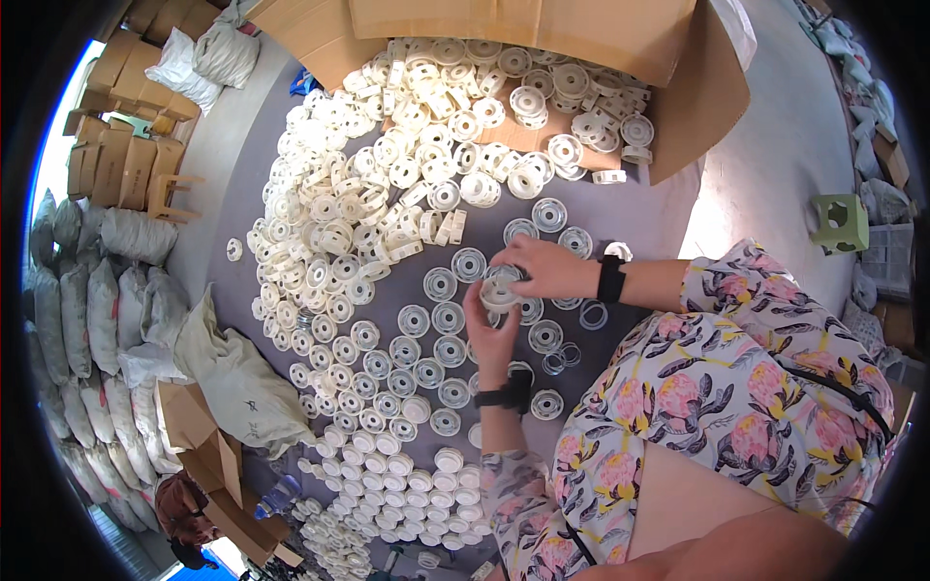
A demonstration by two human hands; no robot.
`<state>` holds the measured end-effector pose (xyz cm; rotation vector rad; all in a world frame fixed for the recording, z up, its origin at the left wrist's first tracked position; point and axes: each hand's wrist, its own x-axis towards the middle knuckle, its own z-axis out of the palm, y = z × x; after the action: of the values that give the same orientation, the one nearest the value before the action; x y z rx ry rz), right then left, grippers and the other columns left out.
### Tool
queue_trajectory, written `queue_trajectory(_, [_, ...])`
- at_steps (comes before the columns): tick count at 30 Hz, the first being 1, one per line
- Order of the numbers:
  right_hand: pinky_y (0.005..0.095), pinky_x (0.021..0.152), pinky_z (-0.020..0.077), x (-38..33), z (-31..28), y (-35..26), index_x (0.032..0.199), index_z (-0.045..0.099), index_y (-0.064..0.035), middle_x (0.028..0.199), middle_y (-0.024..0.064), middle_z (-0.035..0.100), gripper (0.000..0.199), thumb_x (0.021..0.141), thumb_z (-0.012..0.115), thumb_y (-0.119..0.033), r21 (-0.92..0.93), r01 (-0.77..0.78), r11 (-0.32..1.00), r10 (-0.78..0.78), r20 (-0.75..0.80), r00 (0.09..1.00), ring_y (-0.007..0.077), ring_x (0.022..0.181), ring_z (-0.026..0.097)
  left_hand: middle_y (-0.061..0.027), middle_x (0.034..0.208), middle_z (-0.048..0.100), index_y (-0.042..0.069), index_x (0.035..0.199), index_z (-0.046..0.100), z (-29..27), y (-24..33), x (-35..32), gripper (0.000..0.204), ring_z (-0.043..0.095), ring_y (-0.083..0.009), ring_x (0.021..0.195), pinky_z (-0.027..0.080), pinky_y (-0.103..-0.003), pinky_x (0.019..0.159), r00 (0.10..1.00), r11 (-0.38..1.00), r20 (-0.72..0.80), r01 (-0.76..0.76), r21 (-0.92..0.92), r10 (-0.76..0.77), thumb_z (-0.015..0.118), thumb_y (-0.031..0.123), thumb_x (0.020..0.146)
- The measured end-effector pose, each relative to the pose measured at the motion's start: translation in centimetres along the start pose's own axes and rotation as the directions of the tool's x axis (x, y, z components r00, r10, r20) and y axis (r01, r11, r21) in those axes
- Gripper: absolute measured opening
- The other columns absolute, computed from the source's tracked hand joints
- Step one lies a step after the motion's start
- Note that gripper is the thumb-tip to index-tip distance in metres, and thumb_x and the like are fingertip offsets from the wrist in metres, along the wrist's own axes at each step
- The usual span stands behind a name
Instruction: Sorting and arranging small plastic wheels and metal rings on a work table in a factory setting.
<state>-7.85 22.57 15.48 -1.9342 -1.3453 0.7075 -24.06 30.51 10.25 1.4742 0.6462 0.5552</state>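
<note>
A round white plastic housing (501, 293) is held between my two hands, above rows of similar parts. My left hand (490, 334) grips its near left side, thumb and fingers curled round the rim. My right hand (547, 266) comes from the right with its fingers closed on the upper edge of the same housing. Whether a metal ring sits under those fingers I cannot make out. Around the hands lie round housings with shiny silver rings in them, such as one housing (449, 318). Two loose silver rings (553, 364) rest close to the left wrist.
A big pile of white housings (334, 208) spreads from an open cardboard box (523, 24) at the far side. Stacked white round caps (387, 474) stand at the near left. A pale sack (237, 378) lies by the table's left edge. A green stool (839, 223) stands at right.
</note>
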Motion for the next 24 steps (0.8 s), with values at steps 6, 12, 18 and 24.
queue_trajectory(6, [0.0387, 0.080, 0.0463, -1.5, 0.2, -0.9, 0.115, 0.053, -0.0092, 0.108, 0.0144, 0.048, 0.046, 0.071, 0.060, -0.021, -0.037, 0.116, 0.993, -0.114, 0.045, 0.992, 0.0300, 0.094, 0.054, -0.0135, 0.132, 0.035, 0.001, 0.131, 0.029, 3.9, 1.0, -1.9, 0.075, 0.038, -0.0230, 0.122, 0.030, -0.035, 0.103, 1.000, 0.994, -0.004, -0.029, -0.104, 0.029, 0.068, -0.005, 0.067])
queue_trajectory(12, [0.0330, 0.080, 0.0465, -4.2, -0.1, 0.1, 0.116, 0.051, -0.0085, 0.111, 0.0123, 0.048, 0.045, 0.074, 0.062, -0.019, 0.171, 0.207, 0.963, -0.202, -0.049, 0.978, 0.0232, 0.095, 0.055, -0.0126, 0.130, 0.035, 0.001, 0.131, 0.030, 3.5, -0.2, -7.3, 0.072, 0.039, -0.0228, 0.120, 0.030, -0.035, 0.103, 0.963, 0.996, -0.266, -0.070, -0.051, 0.054, 0.065, -0.007, 0.068])
queue_trajectory(18, [0.0303, 0.074, 0.0469, -8.3, -0.5, 3.3, 0.111, 0.054, -0.0058, 0.105, 0.0121, 0.050, 0.037, 0.079, 0.058, -0.023, 0.282, -0.060, 0.957, 0.020, 0.145, 0.989, 0.0201, 0.080, 0.057, -0.0114, 0.122, 0.042, 0.000, 0.126, 0.034, 1.8, -3.8, -17.5, 0.058, 0.043, -0.0203, 0.113, 0.035, -0.032, 0.096, 0.801, 0.994, -0.599, 0.057, 0.091, 0.009, 0.061, -0.003, 0.075])
queue_trajectory(24, [0.0307, 0.078, 0.0451, -10.2, 1.8, 4.7, 0.112, 0.055, -0.0060, 0.104, 0.0125, 0.050, 0.036, 0.081, 0.057, -0.023, 0.249, -0.108, 0.962, 0.037, 0.273, 0.961, 0.0206, 0.087, 0.055, -0.0170, 0.121, 0.043, -0.002, 0.123, 0.036, 1.4, -7.3, -25.1, 0.063, 0.041, -0.0261, 0.114, 0.031, -0.037, 0.099, 0.531, 0.916, -0.846, 0.320, 0.243, 0.039, 0.071, 0.012, 0.073])
